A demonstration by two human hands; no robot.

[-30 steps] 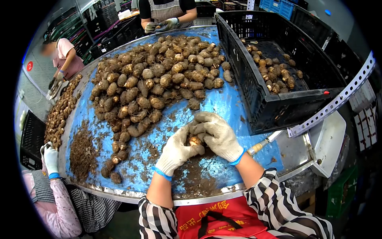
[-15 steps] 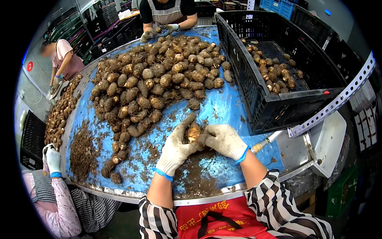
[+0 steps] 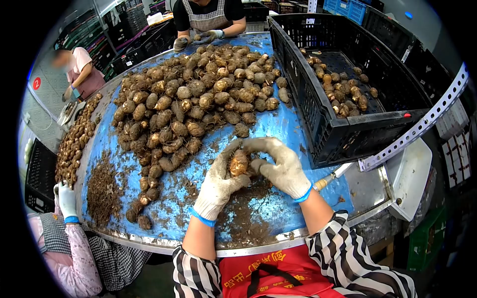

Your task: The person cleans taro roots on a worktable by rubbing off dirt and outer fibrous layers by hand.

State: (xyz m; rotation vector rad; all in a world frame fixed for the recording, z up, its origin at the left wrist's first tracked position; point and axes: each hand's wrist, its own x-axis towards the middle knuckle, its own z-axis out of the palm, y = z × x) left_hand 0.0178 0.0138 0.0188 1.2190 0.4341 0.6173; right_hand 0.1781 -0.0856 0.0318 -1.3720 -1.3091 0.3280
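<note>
In a dirty white glove, my left hand (image 3: 218, 179) is closed around a brown taro (image 3: 239, 163), its thumb below and fingers behind. My right hand (image 3: 280, 166), gloved too, curves around the taro's right side with fingers and thumb spread apart. Its fingertips are close to the taro's top; whether they touch it I cannot tell. A large pile of hairy, soil-covered taros (image 3: 194, 99) lies beyond my hands on the blue sheet (image 3: 278, 131). Loose dirt (image 3: 246, 221) is scattered under and in front of my hands.
A black crate (image 3: 318, 119) with several taros in it stands at the right. Near its front corner lies a knife (image 3: 323, 184) with a wooden handle. Co-workers' gloved hands (image 3: 181, 44) are at the far edge and left. A heap of root scraps (image 3: 104, 186) lies left.
My right hand has opened, its fingers lifting and spreading away from the taro. The taro stands more upright in my left hand. A co-worker at the far left has shifted slightly.
</note>
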